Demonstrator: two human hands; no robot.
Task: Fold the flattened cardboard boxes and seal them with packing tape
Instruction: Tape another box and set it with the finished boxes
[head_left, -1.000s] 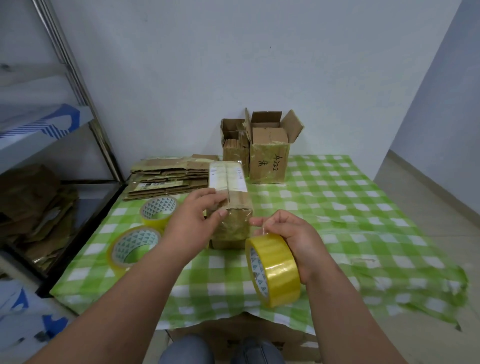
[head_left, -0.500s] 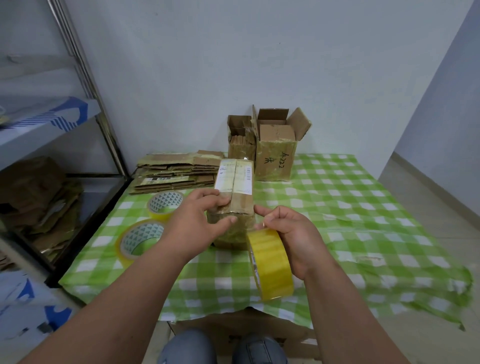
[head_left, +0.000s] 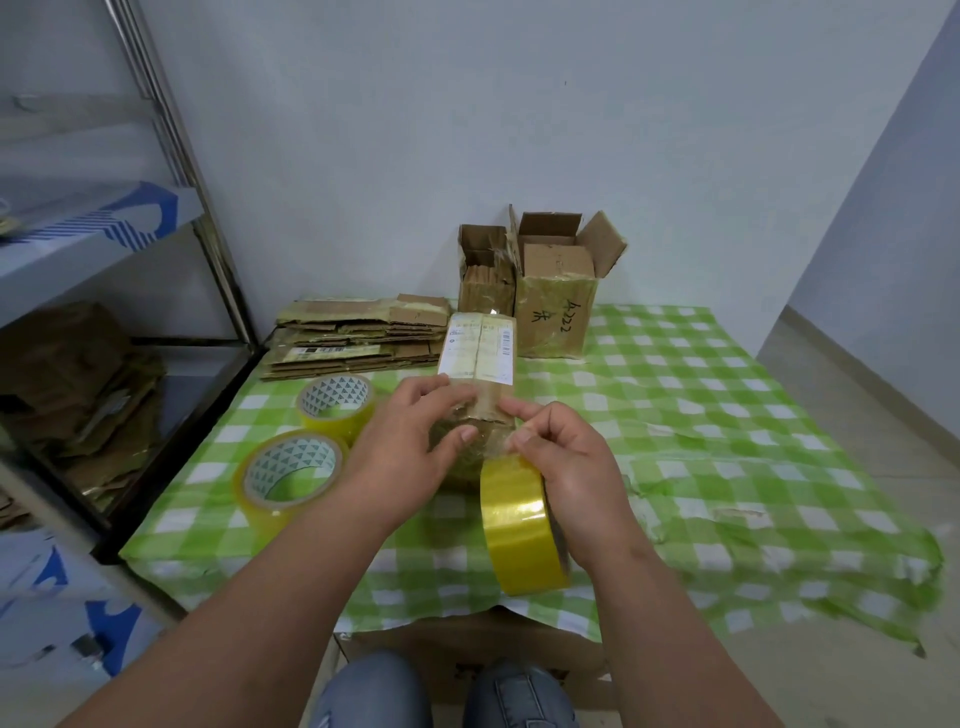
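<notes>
Box end under both hands, near table edge.
Left hand (head_left: 410, 447) grips box (head_left: 480, 358), long axis running away; right hand (head_left: 566, 462) holds tape roll (head_left: 519, 525) upright beside it; open cloth (head_left: 727, 415) rightward.

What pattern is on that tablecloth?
Green and white checks on the tablecloth, clearest in the head view, the only one.
</notes>
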